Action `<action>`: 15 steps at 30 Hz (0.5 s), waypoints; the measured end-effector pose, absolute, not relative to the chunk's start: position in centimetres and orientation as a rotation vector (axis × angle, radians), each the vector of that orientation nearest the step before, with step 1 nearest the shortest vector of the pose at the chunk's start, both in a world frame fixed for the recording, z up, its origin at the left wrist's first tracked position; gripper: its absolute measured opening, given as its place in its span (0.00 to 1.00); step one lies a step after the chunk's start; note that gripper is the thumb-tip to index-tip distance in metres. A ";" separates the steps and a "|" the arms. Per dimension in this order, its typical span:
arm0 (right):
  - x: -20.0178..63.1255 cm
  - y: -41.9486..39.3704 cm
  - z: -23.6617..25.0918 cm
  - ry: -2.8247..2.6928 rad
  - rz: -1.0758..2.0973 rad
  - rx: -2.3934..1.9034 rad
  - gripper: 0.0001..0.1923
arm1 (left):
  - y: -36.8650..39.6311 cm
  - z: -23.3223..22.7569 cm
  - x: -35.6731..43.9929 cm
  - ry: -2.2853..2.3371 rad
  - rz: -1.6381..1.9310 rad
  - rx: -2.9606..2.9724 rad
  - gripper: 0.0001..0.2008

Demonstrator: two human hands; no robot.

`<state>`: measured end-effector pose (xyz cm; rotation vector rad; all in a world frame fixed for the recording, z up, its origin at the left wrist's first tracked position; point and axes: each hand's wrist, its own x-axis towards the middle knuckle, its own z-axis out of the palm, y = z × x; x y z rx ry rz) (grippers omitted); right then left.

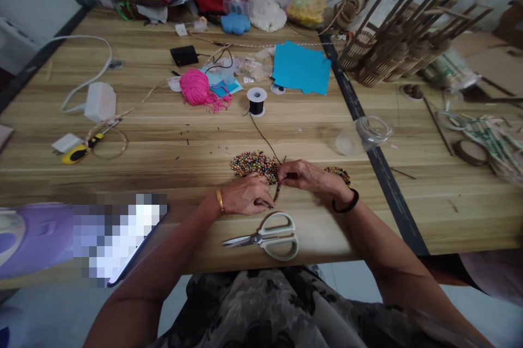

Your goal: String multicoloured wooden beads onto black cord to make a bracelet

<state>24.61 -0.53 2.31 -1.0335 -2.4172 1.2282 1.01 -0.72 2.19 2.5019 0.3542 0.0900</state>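
We have both hands low over the wooden table (171, 141), just ahead of the white-handled scissors (267, 236). Our left hand (247, 195), with a gold bangle on its wrist, has its fingers curled closed around the lower end of a short strand of beads (277, 191). Our right hand (308, 175), a black band on the wrist, pinches the upper end of that strand between thumb and forefinger. The strand hangs between the two hands, beside the heap of coloured beads (253, 164). A dark thread (263, 135) runs from our hands to the black spool (256, 101) farther back, near the pink yarn (195, 87).
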 end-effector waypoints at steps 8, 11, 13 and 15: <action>24.7 -0.5 2.2 -2.426 1.206 -1.021 0.06 | -0.7 2.4 1.0 0.371 0.101 2.517 0.08; 24.7 -0.5 2.1 -2.423 1.190 -1.011 0.06 | -0.7 2.6 1.0 0.395 0.118 2.517 0.08; 24.7 -0.5 2.1 -2.419 1.193 -1.004 0.06 | -0.7 2.7 1.1 0.404 0.130 2.519 0.08; 24.7 -0.5 2.1 -2.416 1.195 -1.004 0.06 | -0.7 2.7 1.1 0.411 0.132 2.520 0.08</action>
